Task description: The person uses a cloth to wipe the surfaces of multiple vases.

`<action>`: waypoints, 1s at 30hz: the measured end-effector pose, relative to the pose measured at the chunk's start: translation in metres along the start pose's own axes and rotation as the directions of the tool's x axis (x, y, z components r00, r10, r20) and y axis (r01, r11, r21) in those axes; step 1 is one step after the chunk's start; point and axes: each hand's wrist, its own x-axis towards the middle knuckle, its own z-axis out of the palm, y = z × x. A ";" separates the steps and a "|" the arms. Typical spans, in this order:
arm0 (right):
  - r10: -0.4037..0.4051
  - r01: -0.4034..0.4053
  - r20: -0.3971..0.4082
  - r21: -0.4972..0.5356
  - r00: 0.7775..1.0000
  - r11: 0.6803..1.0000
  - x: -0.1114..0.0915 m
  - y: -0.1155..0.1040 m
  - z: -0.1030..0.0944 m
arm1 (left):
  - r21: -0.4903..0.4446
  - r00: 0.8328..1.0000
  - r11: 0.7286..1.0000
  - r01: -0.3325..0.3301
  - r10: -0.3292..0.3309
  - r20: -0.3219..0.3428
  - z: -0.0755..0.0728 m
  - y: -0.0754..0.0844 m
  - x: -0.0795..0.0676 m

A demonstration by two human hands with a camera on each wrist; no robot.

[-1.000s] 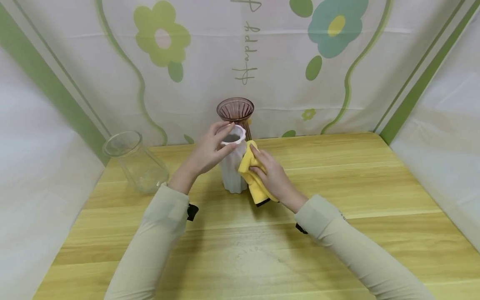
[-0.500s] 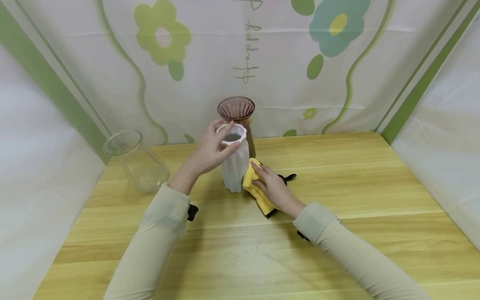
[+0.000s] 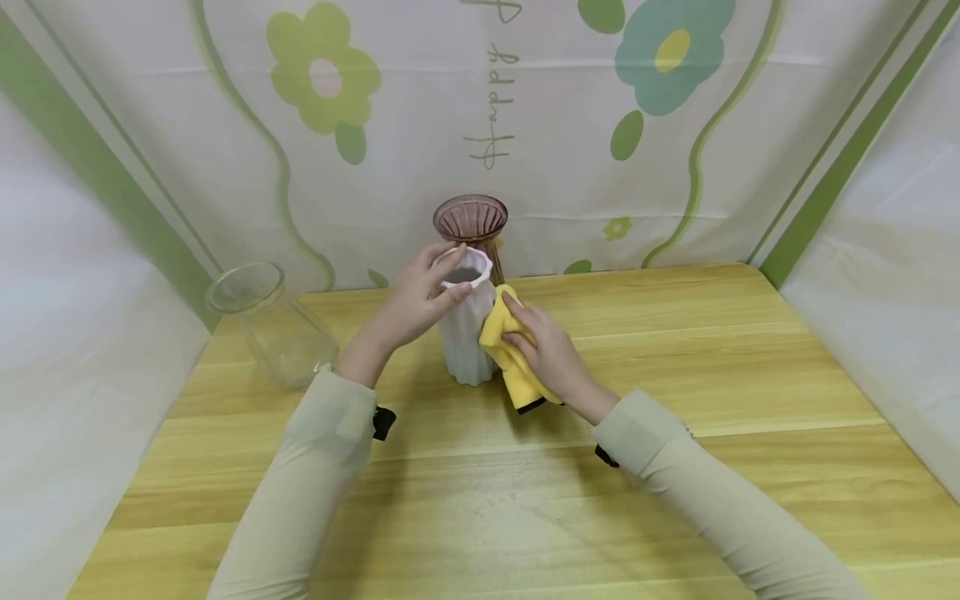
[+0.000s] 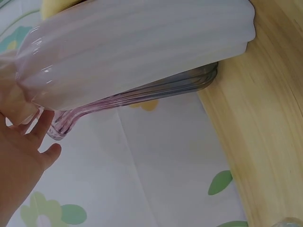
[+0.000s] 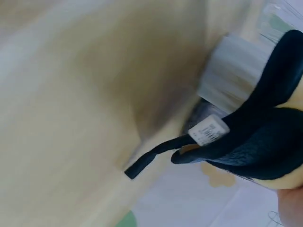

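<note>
At the white vase (partly hidden), left grip holds rim, right grip cloth.

Glossy white vase, matt cloth, wood-grain table

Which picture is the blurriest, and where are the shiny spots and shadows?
Right wrist view: blurriest, with the wooden tabletop all smeary and the print on the white tag too soft to read; left wrist view: little bright glints on the white fluted vase; head view: soft shadows near the sleeves, plus a pale sheen on the tabletop's near part.
</note>
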 end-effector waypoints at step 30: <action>0.114 -0.099 0.157 -0.099 0.981 0.990 -0.013 0.014 0.013 | 0.123 0.988 0.989 0.084 -0.066 -0.141 0.012 -0.002 0.007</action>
